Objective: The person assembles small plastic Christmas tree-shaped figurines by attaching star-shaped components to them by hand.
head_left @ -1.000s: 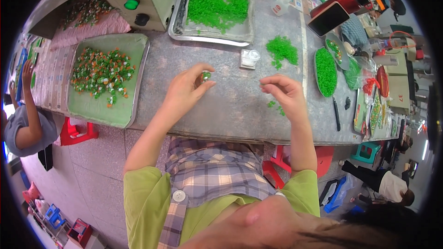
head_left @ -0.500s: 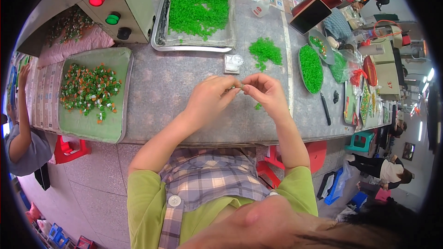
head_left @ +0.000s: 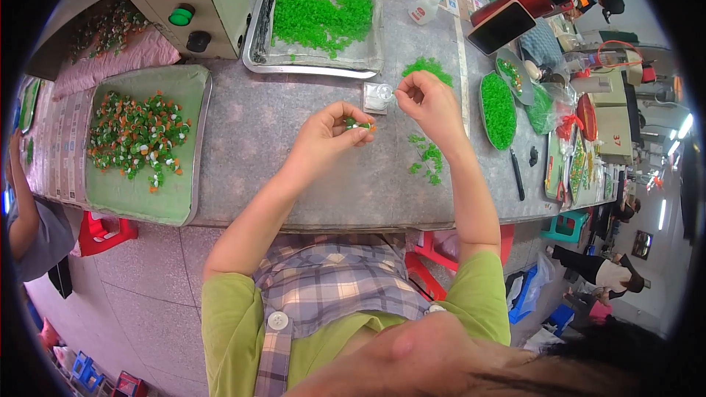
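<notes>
My left hand (head_left: pixel 329 136) is curled shut over the grey table, holding small green, white and orange pieces (head_left: pixel 360 126) that show at its fingertips. Farther off and to the right, my right hand (head_left: pixel 435 109) is closed in a pinch; anything between thumb and finger is too small to make out. Just left of that pinch a small clear round dish (head_left: pixel 384 93) rests on a white square base (head_left: pixel 373 105). Loose green pieces lie beyond the right hand, in a pile (head_left: pixel 428 68), and on its near side, in a scatter (head_left: pixel 426 160).
A tray of green pieces (head_left: pixel 358 72) stands at the back, and a green tray (head_left: pixel 193 184) of mixed pieces at left. Beside it is a machine housing (head_left: pixel 213 0). At right are an oval dish of green pieces (head_left: pixel 498 112), a phone (head_left: pixel 501 27) and a black pen-like tool (head_left: pixel 518 175).
My hands have come apart. The right has moved away and up toward the small clear dish, while the left has drawn slightly back, its coloured pieces now showing.
</notes>
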`<state>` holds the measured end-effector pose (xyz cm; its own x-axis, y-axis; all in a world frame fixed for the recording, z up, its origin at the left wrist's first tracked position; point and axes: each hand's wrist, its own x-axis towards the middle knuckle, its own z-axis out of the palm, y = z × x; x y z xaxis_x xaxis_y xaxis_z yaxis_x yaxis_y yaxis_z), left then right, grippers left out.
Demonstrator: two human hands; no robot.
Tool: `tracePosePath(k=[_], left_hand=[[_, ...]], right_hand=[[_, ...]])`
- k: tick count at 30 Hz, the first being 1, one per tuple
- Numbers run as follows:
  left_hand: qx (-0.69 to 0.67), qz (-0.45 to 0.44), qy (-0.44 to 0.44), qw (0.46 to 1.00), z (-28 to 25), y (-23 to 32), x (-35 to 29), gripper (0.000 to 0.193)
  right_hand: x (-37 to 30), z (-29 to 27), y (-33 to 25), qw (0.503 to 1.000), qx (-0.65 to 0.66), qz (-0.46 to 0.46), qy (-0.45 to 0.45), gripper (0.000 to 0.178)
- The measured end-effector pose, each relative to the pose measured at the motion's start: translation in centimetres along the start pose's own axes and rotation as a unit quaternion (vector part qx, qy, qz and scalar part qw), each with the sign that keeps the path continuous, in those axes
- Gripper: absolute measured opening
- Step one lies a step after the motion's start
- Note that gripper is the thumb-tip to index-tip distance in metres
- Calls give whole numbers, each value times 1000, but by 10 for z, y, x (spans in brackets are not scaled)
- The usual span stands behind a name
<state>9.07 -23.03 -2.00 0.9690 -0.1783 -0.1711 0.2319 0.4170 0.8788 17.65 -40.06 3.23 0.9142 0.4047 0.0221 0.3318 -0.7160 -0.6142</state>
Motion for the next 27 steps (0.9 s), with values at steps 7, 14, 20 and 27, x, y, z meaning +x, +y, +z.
tracePosePath(k=[7,14,20,27], left_hand=[[-84,-14,52,995,5,13,-1,28],[-20,-31,17,999,2,14,-2,36],[-11,-20,32,999,7,14,-5,28],[-15,-26,7,1000,4,10,-2,32]], right_hand=[[1,1,-1,996,-79,-50,9,10],[-1,0,-5,996,-72,-46,11,10],[-3,-1,-7,999,-36,-27,12,9],[0,3,0,994,-82,-62,27,8]])
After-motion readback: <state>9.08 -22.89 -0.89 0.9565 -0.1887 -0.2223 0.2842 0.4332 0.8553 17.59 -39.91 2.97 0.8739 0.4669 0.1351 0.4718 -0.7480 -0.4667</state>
